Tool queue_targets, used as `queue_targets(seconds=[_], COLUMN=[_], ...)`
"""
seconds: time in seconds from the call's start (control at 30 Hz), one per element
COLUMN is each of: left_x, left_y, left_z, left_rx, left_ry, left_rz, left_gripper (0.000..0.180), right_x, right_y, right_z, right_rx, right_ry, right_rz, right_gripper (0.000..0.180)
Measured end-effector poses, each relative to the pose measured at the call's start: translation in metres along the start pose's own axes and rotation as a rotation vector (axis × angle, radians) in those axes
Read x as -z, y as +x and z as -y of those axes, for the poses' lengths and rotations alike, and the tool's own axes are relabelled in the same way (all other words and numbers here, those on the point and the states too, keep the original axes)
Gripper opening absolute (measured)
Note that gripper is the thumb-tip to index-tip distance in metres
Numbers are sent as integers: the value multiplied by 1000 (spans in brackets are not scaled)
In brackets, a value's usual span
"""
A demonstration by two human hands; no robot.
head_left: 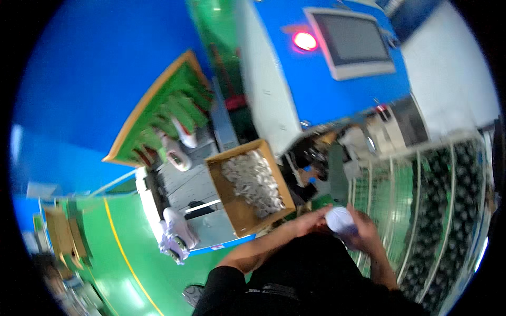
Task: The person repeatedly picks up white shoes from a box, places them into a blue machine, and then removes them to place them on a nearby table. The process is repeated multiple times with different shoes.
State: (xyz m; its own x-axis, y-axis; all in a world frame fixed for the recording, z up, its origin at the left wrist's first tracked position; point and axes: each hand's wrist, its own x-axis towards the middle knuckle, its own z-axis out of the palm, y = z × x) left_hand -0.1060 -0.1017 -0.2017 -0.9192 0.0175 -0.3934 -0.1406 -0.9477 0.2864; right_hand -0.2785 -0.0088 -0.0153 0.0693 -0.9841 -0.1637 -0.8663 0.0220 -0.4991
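My left hand (313, 221) and my right hand (365, 233) are close together in front of my body, at the lower right. Between them they hold a white piece with a rounded end (340, 218); motion blur hides its exact kind. The left fingers curl against its left side, and the right hand wraps its right side. To the left of my hands stands an open cardboard box (223, 196), partly filled with many small whitish pieces (255, 181). Just beyond my hands is the dark, cluttered working area of a machine (311, 163).
A blue machine front (327, 97) carries a grey screen (354, 39) and a lit red lamp (305, 41). A conveyor (184, 179) bears a pale shoe (179, 231) and other shoes beyond. At right stands a wire rack (411, 200) with rows of dark items.
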Motion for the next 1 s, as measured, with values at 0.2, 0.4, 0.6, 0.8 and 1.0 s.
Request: queue_targets(seconds=[0.2,0.4,0.6,0.8,1.0], left_x=[-17,-83,-103,-120,-178], left_y=[-59,-116,-72,-20,32], left_z=[-8,-38,-15,-21,-19], left_rx=[-253,-380,-317,-167,-53], left_ry=[738,1282,1057,1595,1295], left_rz=[-514,-720,-658,-624,-642], left_gripper=[60,60,49,43,49], right_x=[-58,-50,-59,-16,67], right_y=[102,31,-86,-207,-232], right_z=[-31,-40,-152,-210,-307], right_rx=[-427,-281,-651,-274,776], right_ry=[1631,1885,1824,2291,2347], right_rz=[-265,-468,-705,-1369,-1331], right_gripper=[68,64,39,40,58])
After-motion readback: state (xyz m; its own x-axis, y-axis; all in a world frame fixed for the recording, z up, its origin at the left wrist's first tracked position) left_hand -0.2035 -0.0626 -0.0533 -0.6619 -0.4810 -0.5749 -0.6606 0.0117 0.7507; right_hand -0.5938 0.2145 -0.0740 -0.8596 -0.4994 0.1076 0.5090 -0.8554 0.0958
